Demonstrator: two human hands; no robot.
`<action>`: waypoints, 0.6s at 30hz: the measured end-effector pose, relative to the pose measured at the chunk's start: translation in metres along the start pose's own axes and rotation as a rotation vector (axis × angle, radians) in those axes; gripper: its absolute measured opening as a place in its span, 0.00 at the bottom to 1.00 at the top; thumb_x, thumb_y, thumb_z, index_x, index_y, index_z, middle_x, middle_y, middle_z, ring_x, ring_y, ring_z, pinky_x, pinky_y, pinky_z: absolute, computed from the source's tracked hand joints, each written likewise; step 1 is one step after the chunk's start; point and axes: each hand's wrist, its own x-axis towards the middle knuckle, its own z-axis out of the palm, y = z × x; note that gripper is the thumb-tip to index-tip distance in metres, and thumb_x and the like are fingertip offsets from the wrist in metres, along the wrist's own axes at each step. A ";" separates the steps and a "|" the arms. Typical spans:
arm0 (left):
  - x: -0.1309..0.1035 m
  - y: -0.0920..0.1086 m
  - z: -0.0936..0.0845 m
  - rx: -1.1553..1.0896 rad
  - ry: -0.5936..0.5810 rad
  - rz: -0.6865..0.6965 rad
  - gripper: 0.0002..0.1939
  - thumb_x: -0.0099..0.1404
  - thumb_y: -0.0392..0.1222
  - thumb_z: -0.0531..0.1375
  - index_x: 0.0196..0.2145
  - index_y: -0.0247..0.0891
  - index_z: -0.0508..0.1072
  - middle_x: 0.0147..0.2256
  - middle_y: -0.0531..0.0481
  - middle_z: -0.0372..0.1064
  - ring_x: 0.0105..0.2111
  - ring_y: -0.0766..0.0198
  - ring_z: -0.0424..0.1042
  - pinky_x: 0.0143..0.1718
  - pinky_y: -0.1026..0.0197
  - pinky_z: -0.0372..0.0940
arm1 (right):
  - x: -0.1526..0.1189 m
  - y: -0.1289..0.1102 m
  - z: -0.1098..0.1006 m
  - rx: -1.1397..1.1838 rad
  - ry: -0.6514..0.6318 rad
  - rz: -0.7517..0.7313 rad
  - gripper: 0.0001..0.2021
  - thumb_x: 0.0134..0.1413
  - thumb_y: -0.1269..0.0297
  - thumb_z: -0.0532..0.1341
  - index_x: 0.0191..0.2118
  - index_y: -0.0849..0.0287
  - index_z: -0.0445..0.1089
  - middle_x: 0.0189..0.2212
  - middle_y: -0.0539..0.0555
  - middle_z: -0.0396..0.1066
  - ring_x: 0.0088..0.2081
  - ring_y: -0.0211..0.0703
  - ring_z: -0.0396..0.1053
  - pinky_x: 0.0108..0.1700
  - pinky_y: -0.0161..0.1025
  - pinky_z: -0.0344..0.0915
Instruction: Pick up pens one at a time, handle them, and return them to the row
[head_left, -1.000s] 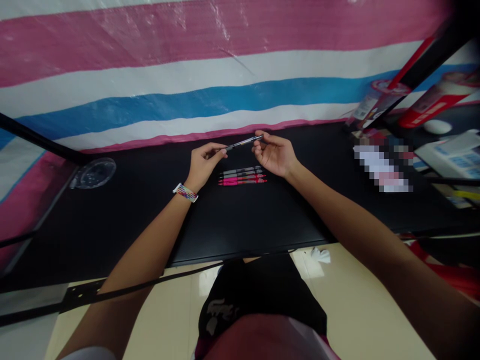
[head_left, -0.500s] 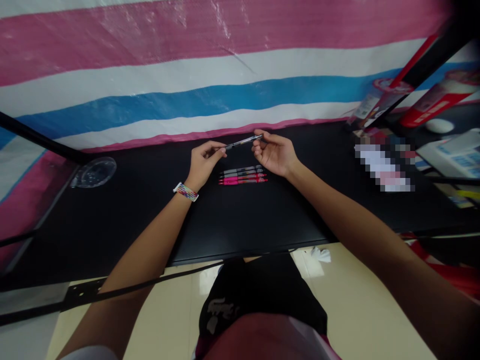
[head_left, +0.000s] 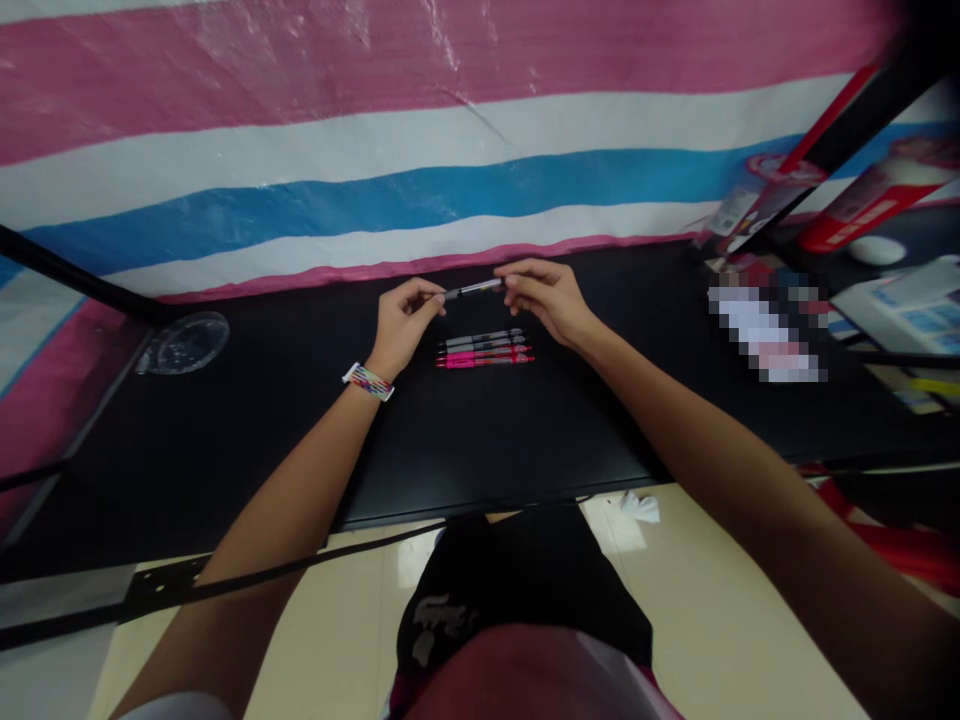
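Note:
A dark pen with a clear middle (head_left: 478, 288) is held up nearly level between both hands, above the back part of the black table. My left hand (head_left: 405, 318) pinches its left end between thumb and fingers, and a striped band circles that wrist. The right end is in the closed fingertips of my right hand (head_left: 549, 298). Just below the held pen, several pens lie side by side on the table, dark ones (head_left: 480, 343) at the back and pink-red ones (head_left: 480, 360) in front.
A clear plastic lid (head_left: 187, 343) lies at the left of the black table (head_left: 495, 450). On the right stand a cup with a red straw (head_left: 765, 190) and a red container (head_left: 862, 210), near a white mouse-like object (head_left: 877, 250) and papers. A striped sheet (head_left: 450, 185) hangs behind.
My right hand has shifted slightly left along the pen and its fingers now cover the pen's right end. My left hand has moved slightly left, still holding the other end.

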 end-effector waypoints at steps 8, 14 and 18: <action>-0.002 0.005 -0.003 0.114 -0.158 0.010 0.02 0.68 0.40 0.68 0.37 0.41 0.82 0.34 0.48 0.80 0.36 0.59 0.78 0.43 0.55 0.72 | 0.001 0.010 -0.009 -0.398 -0.109 -0.143 0.10 0.52 0.57 0.77 0.39 0.55 0.86 0.37 0.56 0.85 0.40 0.51 0.81 0.48 0.50 0.79; -0.006 0.010 -0.002 0.399 -0.257 0.066 0.05 0.71 0.43 0.68 0.35 0.44 0.83 0.35 0.48 0.82 0.42 0.53 0.76 0.48 0.48 0.70 | 0.000 0.010 -0.016 -0.576 -0.187 -0.230 0.08 0.52 0.64 0.72 0.38 0.55 0.87 0.36 0.55 0.85 0.38 0.50 0.81 0.46 0.48 0.77; -0.005 0.010 -0.002 0.456 -0.296 0.122 0.05 0.71 0.42 0.67 0.35 0.44 0.82 0.35 0.49 0.81 0.42 0.53 0.75 0.53 0.45 0.69 | -0.001 0.009 -0.018 -0.638 -0.213 -0.220 0.09 0.51 0.66 0.71 0.38 0.56 0.88 0.35 0.55 0.85 0.37 0.49 0.81 0.44 0.46 0.76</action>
